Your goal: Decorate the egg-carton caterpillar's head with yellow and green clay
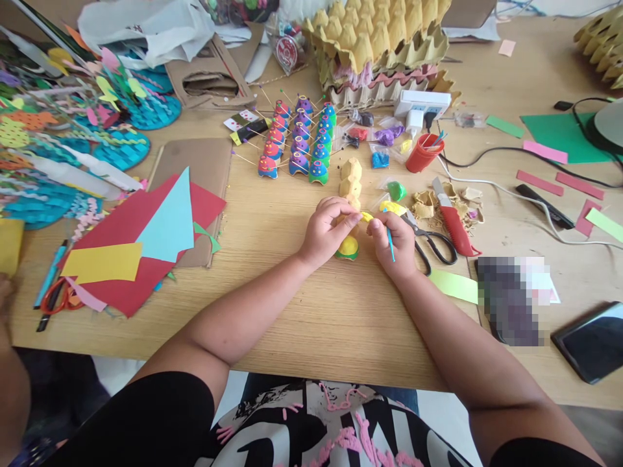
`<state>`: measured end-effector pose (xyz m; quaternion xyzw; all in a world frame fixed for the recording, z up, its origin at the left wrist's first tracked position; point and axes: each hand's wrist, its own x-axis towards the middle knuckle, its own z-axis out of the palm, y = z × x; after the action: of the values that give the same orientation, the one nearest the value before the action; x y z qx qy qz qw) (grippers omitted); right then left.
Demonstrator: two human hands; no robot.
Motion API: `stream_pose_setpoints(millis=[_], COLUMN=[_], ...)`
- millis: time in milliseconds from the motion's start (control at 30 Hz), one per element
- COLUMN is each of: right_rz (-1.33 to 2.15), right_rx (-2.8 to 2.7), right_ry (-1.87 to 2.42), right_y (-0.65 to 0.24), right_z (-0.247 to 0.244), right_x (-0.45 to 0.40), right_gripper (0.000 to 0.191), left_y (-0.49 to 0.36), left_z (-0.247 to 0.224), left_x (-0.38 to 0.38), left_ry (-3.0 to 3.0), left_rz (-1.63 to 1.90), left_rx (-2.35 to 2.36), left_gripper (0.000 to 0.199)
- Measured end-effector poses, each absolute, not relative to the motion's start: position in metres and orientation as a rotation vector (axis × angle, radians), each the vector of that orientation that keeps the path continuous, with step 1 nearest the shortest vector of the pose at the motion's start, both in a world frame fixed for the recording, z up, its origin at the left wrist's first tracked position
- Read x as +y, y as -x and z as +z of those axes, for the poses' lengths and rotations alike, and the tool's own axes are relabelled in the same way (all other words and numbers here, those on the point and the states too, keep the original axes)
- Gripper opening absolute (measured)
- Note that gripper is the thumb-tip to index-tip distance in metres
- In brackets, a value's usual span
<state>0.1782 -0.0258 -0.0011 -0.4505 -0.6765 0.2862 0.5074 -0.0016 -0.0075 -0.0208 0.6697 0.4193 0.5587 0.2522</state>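
My left hand point(331, 230) and my right hand point(396, 243) meet over the table, both with fingers closed. A small piece of yellow modelling clay point(365, 216) is pinched by the left fingertips and reaches toward the right ones. A thin blue modelling tool point(390, 245) sticks out of my right hand, pointing down. Just beyond my hands runs an unpainted egg-carton strip point(350, 178); its near bump point(347, 246) is covered in yellow and green, partly hidden by my hands. A lump of yellow clay point(393, 208) lies on its bag behind my right hand.
Black-handled scissors point(433, 243) and a red-handled knife point(452, 220) lie to the right. Finished egg-carton caterpillars point(298, 139) stand ahead, near a red cup point(424, 154) and stacked egg trays point(379, 45). Coloured paper point(111, 259) is on the left, phones point(594, 340) on the right.
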Motion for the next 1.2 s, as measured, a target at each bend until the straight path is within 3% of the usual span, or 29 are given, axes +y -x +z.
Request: stream_pose_setpoints(millis=[567,1200], right_rz=[0.685,0.805], right_rx=[-1.646,-1.679], right_ry=[1.083,1.056], right_y=[-0.177,-0.176], right_z=[-0.005,0.001], right_x=[-0.023,-0.025], right_gripper=[0.043,0.056], left_y=[0.002,-0.001], left_z=[-0.013,-0.014], left_x=[-0.012,-0.013], left_ry=[-1.945,-1.764], left_rz=[1.48,1.548], left_rx=[1.223,1.036], left_gripper=[0.049,0.029])
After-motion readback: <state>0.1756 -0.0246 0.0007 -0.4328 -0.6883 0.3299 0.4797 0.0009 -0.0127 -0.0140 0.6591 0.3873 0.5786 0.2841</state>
